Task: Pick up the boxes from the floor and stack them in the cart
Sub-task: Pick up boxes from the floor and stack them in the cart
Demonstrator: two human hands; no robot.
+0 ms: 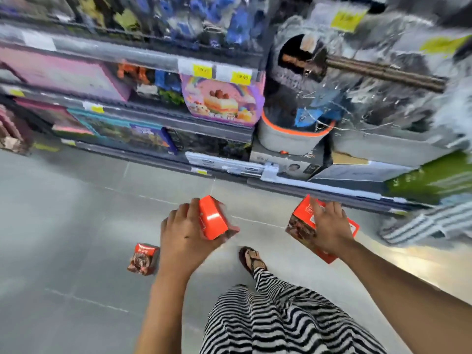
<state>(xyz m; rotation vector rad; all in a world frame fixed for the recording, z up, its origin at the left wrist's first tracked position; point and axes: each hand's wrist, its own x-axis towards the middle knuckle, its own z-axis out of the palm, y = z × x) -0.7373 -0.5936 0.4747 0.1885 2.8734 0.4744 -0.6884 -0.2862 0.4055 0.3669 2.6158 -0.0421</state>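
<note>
Our left hand point(184, 233) clamped on a small red carton box point(213, 218), our right hand point(329, 226) gripping a bigger red carton box point(301, 226), a third red-brown box point(143, 258) on the grey floor point(63, 226) near left

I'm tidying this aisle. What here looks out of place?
One small red box lies alone on the floor, beside the left hand, away from the shelves. Each hand, including the right hand, holds a similar red box.

Two red boxes point(213, 221) point(304, 226) aloft (both tilted), a third box point(143, 258) on the floor point(63, 226).
</note>
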